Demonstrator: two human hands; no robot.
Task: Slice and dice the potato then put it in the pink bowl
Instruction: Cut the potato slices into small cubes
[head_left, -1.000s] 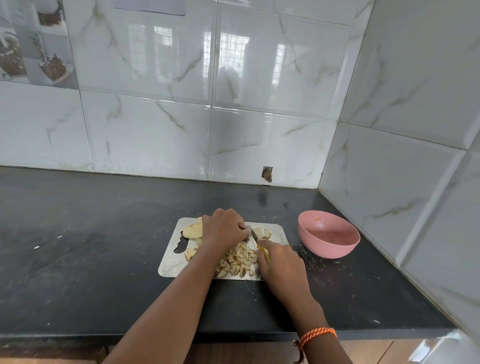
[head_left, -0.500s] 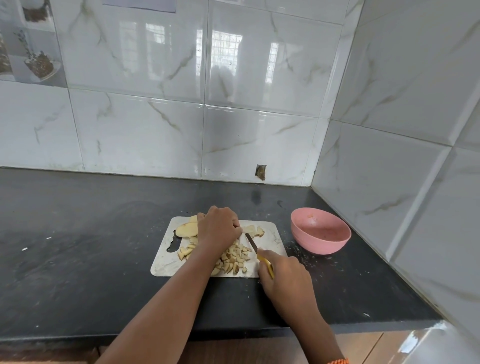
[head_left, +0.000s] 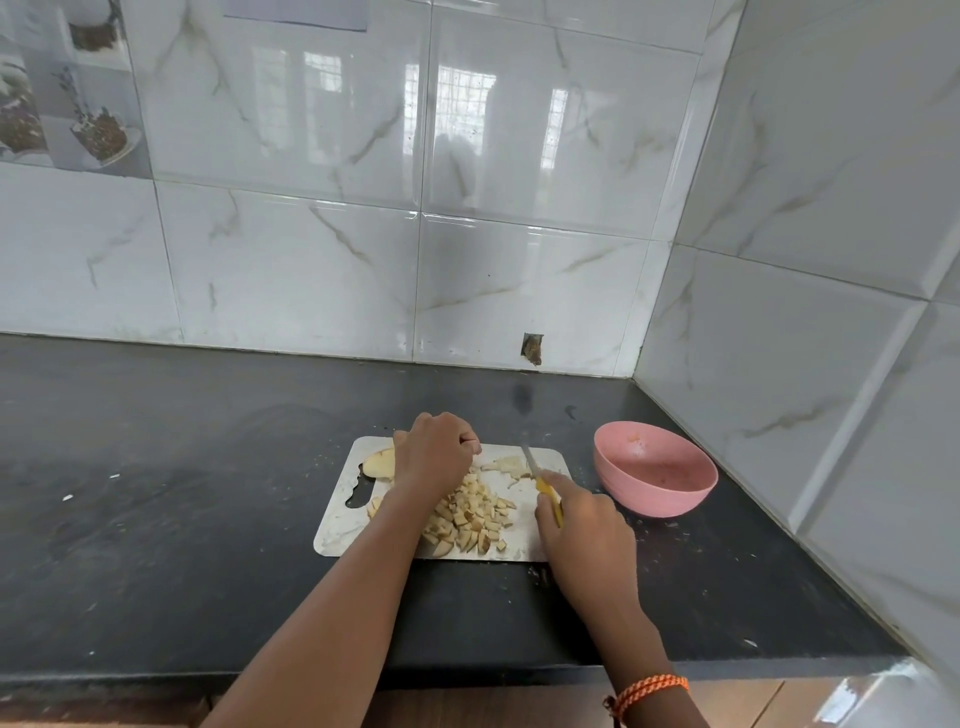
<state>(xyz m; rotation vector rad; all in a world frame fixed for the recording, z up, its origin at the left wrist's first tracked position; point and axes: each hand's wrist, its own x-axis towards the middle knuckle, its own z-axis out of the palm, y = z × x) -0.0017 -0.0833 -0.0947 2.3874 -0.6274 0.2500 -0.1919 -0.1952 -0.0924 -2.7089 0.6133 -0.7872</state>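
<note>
The right hand (head_left: 582, 525) grips the yellow-handled knife (head_left: 543, 480), blade down on the cutting board (head_left: 337, 525). The left hand (head_left: 434, 454), fingers curled, rests beside a potato piece (head_left: 378, 463). Diced potato (head_left: 470, 517) lies between; the pink bowl (head_left: 655, 475) sits right of the board.

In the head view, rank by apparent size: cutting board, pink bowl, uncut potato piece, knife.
1. cutting board
2. pink bowl
3-4. Unsure: uncut potato piece is partly behind the left hand; knife handle is partly inside the right hand.
</note>
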